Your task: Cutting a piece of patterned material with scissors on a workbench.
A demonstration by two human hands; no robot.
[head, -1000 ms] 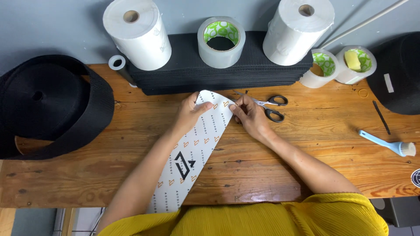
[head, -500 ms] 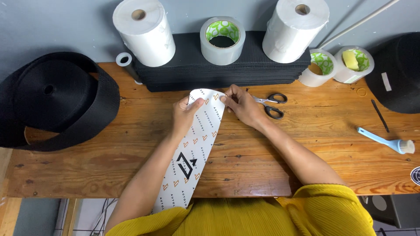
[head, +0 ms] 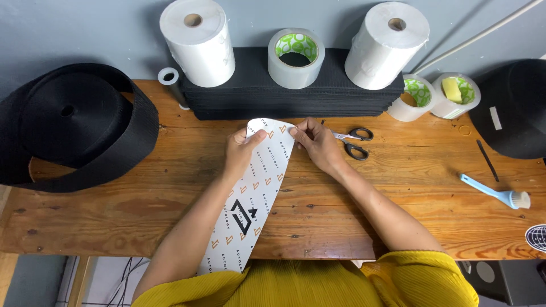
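A long white printed sheet [head: 245, 199] with a rounded far end lies lengthwise on the wooden table [head: 142, 216], running from my lap toward the back. My left hand [head: 242, 150] grips its far left edge, thumb on top. My right hand [head: 315, 142] pinches the far right edge of the same sheet. Black-handled scissors [head: 355, 142] lie just right of my right hand, partly hidden by it.
A big roll of black webbing [head: 74, 125] fills the left side. At the back, a black stack [head: 284, 91] carries two white paper rolls [head: 196, 40] and a tape roll [head: 296, 57]. More tape rolls [head: 435, 96], a blue brush [head: 495, 193] and another black roll [head: 517, 108] lie right.
Both hands have shifted slightly left along the sheet's rounded end; the right hand has moved off the scissors area onto the sheet's right edge.
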